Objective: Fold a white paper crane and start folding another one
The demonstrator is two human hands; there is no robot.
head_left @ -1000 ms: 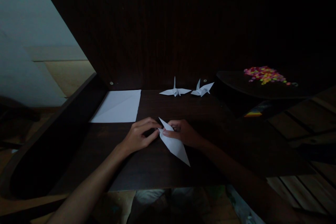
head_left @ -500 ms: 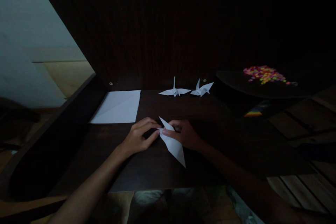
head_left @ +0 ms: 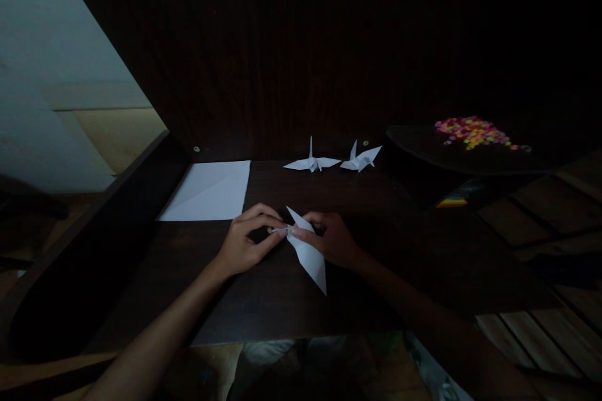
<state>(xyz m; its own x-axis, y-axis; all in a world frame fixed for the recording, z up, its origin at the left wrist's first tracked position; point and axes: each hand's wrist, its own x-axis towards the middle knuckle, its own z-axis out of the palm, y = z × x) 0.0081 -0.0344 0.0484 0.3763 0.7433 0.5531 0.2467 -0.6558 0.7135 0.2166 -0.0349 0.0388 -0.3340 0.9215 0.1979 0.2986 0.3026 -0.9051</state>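
A white folded-paper crane [head_left: 310, 258] is held between my two hands above the dark desk, its wings slanting from upper left to lower right. My left hand [head_left: 249, 239] pinches a narrow pointed end of it between thumb and fingers. With the thumb on top, my right hand [head_left: 329, 238] grips the crane's body near the middle; its fingertips are partly hidden behind the paper. Two finished paper cranes stand at the back of the desk, a left crane [head_left: 312, 164] and a right crane [head_left: 362, 158].
White square paper [head_left: 211, 191] lies at the desk's back left, beside the raised side panel [head_left: 89, 250]. On a rounded shelf [head_left: 423, 150] at the right sits a pile of small colourful pieces [head_left: 475, 131]. A dark upright board [head_left: 282, 44] rises behind the desk.
My left fingers have shifted slightly on the pinched end, and a thin pointed bit now shows between them. The crane's lower wing has swung a little to the left.
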